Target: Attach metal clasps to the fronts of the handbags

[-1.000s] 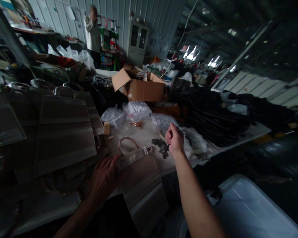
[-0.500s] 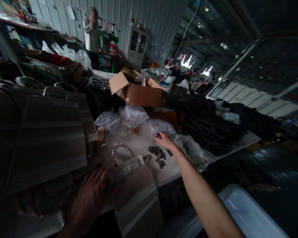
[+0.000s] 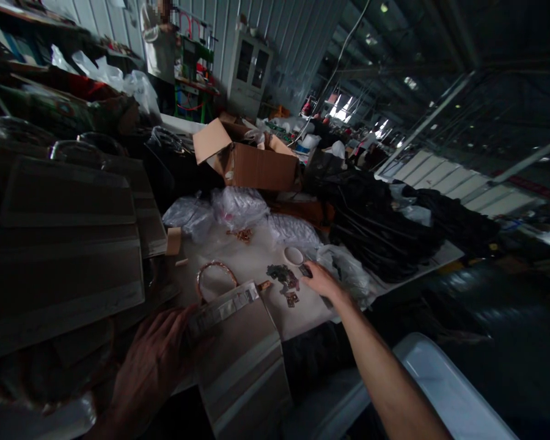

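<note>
My left hand (image 3: 153, 351) lies over the left edge of a grey-beige handbag (image 3: 241, 360), fingers together and their tips partly in shadow. A round handle (image 3: 217, 269) in shiny wrapping rises from the bag's top edge, and a clear plastic strip with a label (image 3: 229, 311) runs along that edge. My right hand (image 3: 325, 283) is closed around a small dark object (image 3: 306, 269), whose kind I cannot make out. Beside its fingers is a pale round ring-shaped thing (image 3: 294, 256). Small dark metal pieces (image 3: 284, 278) are scattered on the white tabletop (image 3: 252, 256) to its left.
More handbags (image 3: 68, 256) are stacked at left. Plastic-wrapped bundles (image 3: 241, 208) and an open cardboard box (image 3: 263, 166) stand behind, with black material (image 3: 385, 226) piled at right. A white plastic bin (image 3: 453, 385) is at lower right. A person (image 3: 160, 52) stands far back.
My right hand has drawn back towards me and right with the dark object, and the pale ring now shows. My left hand stays on the bag. The view has shifted slightly.
</note>
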{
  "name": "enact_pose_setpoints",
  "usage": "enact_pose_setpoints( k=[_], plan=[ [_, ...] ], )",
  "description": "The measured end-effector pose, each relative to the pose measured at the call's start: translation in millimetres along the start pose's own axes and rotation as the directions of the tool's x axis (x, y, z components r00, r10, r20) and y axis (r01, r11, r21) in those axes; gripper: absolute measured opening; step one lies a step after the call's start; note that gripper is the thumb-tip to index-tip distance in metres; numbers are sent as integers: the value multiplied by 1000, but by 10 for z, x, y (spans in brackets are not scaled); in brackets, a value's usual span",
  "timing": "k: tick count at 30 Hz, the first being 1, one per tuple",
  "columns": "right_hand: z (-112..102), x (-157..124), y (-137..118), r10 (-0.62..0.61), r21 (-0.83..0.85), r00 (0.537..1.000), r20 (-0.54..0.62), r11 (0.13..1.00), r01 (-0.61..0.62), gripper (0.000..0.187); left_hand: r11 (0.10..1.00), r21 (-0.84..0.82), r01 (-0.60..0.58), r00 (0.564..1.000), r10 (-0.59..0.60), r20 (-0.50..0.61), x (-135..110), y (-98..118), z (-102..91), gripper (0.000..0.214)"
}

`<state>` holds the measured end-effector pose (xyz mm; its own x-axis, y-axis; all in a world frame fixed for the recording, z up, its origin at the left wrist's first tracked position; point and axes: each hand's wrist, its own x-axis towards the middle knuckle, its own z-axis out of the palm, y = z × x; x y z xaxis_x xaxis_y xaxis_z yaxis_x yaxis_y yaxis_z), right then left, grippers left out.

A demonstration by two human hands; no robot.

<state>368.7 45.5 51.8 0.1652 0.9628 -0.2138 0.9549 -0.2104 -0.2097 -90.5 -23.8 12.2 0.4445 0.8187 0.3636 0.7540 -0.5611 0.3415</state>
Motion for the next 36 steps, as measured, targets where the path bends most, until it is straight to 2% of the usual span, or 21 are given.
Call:
enact_pose_setpoints(
  k=[6, 11, 14, 19, 21, 24, 26, 29, 32, 36],
  plan=[
    [51, -33, -54, 32, -106, 999, -37, 994, -36, 34, 1000, 8, -2, 1000, 3, -25, 44, 49, -40, 46],
    [124, -29, -53, 110, -142, 994, -23, 983, -112, 33, 998, 48, 36, 999, -37, 22, 27, 101, -73, 46],
    [200, 6, -17, 145, -169, 987, -65, 974, -154, 32, 996, 90, 30, 997, -36, 65, 52, 123, -75, 49],
    [270, 27, 40, 63, -102, 955, -289, 990, -96, 36, 999, 48, 2, 993, -7, 117, 289, 121, -44, 55],
    [259, -12, 33, -6, -54, 912, -409, 998, -17, 41, 999, 33, -9, 994, 6, 109, 432, 112, -17, 56],
    [214, -147, -52, -60, 102, 814, -578, 984, 144, 47, 999, 48, 1, 993, -6, 114, 612, 85, 43, 60],
    [185, -302, -167, -19, 276, 774, -633, 928, 248, 49, 998, 55, 41, 988, -49, 146, 677, 62, 86, 64],
    [182, -628, -415, 69, 520, 788, -612, 786, 335, 53, 994, 22, 106, 980, -108, 169, 680, 48, 118, 69],
    [254, -978, -723, 133, 660, 817, -561, 668, 345, 53, 995, -52, 90, 991, -85, 99, 604, 69, 81, 68],
    [405, -1258, -1092, 182, 744, 838, -514, 580, 331, 54, 986, -165, 30, 999, -35, -28, 448, 122, -71, 68]
  ],
)
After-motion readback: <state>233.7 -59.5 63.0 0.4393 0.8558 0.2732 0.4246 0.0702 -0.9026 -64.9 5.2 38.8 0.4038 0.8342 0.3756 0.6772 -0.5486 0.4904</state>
